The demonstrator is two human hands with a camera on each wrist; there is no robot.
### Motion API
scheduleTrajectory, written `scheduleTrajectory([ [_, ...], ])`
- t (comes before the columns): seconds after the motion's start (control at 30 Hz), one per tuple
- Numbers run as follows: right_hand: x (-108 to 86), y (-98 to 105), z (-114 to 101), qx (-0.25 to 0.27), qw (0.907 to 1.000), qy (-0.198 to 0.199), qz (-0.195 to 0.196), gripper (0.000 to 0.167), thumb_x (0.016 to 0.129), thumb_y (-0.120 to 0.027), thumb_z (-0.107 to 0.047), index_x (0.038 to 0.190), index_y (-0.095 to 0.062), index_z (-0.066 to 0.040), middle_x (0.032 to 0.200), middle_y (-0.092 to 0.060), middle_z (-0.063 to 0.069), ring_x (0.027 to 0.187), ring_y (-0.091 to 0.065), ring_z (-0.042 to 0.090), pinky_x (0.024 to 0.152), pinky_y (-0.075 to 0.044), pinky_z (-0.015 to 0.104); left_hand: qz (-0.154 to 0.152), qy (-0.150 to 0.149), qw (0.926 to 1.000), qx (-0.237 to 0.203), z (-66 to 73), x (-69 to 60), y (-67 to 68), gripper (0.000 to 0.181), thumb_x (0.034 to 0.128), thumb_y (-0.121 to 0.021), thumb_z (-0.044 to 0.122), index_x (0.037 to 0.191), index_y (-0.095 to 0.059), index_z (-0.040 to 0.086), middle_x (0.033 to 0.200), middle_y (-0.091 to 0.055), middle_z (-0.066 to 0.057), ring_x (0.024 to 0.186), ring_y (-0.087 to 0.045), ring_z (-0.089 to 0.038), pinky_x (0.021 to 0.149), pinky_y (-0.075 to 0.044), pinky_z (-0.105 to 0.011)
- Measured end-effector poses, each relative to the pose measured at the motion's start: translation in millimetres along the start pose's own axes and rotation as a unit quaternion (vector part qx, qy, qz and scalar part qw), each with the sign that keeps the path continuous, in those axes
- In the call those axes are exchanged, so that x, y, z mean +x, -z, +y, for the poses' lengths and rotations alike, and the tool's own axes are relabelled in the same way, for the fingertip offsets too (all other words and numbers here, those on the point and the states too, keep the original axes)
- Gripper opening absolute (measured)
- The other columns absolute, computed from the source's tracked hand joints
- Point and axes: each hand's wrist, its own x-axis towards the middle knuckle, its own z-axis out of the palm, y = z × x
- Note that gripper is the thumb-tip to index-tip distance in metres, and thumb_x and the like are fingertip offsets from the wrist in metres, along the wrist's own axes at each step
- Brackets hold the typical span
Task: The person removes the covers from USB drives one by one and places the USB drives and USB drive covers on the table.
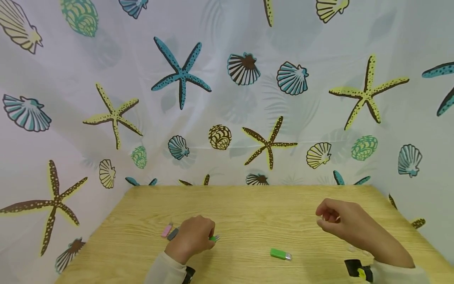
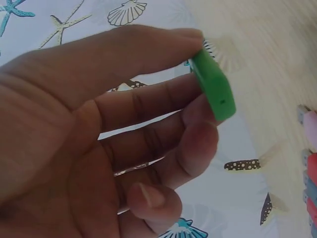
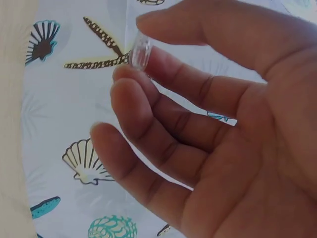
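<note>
My left hand (image 1: 193, 236) pinches a green USB flash drive (image 2: 214, 84) between thumb and fingers, low over the left half of the table. In the head view its metal plug points right. Held up over the right side, my right hand (image 1: 342, 217) pinches a small clear plastic cap (image 3: 141, 52) between thumb and fingertips. A second green USB flash drive (image 1: 278, 254) lies on the table between the hands, its metal plug to the right. Beside the left hand lie a pink flash drive (image 1: 166, 230) and a grey one (image 1: 173, 233).
Red and grey flash drives (image 2: 312, 168) show at the right edge of the left wrist view. Small clear pieces (image 1: 351, 248) lie on the wooden table (image 1: 244, 213) under the right forearm. A white curtain (image 1: 220, 102) printed with shells and starfish surrounds the back and sides.
</note>
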Motion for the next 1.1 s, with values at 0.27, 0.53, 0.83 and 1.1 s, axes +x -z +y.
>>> scheduleTrajectory([
  [0.27,-3.6,4.2,21.5,-0.013,0.9986,-0.049,-0.011,0.013,0.088,-0.069,-0.021,0.095,-0.063,-0.011,0.08,-0.058,-0.005,0.071,-0.052,0.007,0.062,-0.046,0.025,-0.025,0.014,0.9996,-0.002,-5.9,0.4,-7.1,0.028,0.0723,-0.08,0.005,0.061,-0.057,0.016,0.055,-0.049,0.008,0.047,-0.04,-0.005,0.044,-0.036,-0.023],
  [0.53,-2.0,-0.1,36.3,0.0,0.9969,-0.067,-0.041,0.014,0.089,-0.067,-0.02,0.095,-0.062,-0.008,0.082,-0.058,-0.002,0.073,-0.052,0.013,0.062,-0.045,0.028,-0.041,0.028,0.9985,0.024,-10.3,3.2,-16.3,0.025,0.0725,-0.082,0.01,0.064,-0.06,0.017,0.058,-0.052,0.009,0.049,-0.045,-0.007,0.046,-0.04,-0.026],
  [0.83,0.4,-14.4,58.5,0.009,0.994,-0.09,-0.062,0.01,0.085,-0.067,-0.014,0.09,-0.061,-0.008,0.077,-0.055,0.0,0.069,-0.048,0.016,0.061,-0.043,0.031,-0.054,0.043,0.9967,0.043,-13.5,6.1,-24.9,0.032,0.0721,-0.08,0.009,0.06,-0.052,0.017,0.055,-0.047,0.008,0.048,-0.042,-0.008,0.044,-0.035,-0.026],
  [1.1,2.4,-25.0,71.8,0.024,0.9894,-0.115,-0.086,0.01,0.085,-0.067,-0.009,0.091,-0.06,-0.005,0.079,-0.055,0.003,0.071,-0.048,0.018,0.062,-0.043,0.034,-0.056,0.066,0.9941,0.065,-14.6,5.4,-29.4,0.041,0.0745,-0.079,0.01,0.055,-0.043,0.014,0.05,-0.035,0.006,0.047,-0.028,-0.009,0.044,-0.028,-0.027],
])
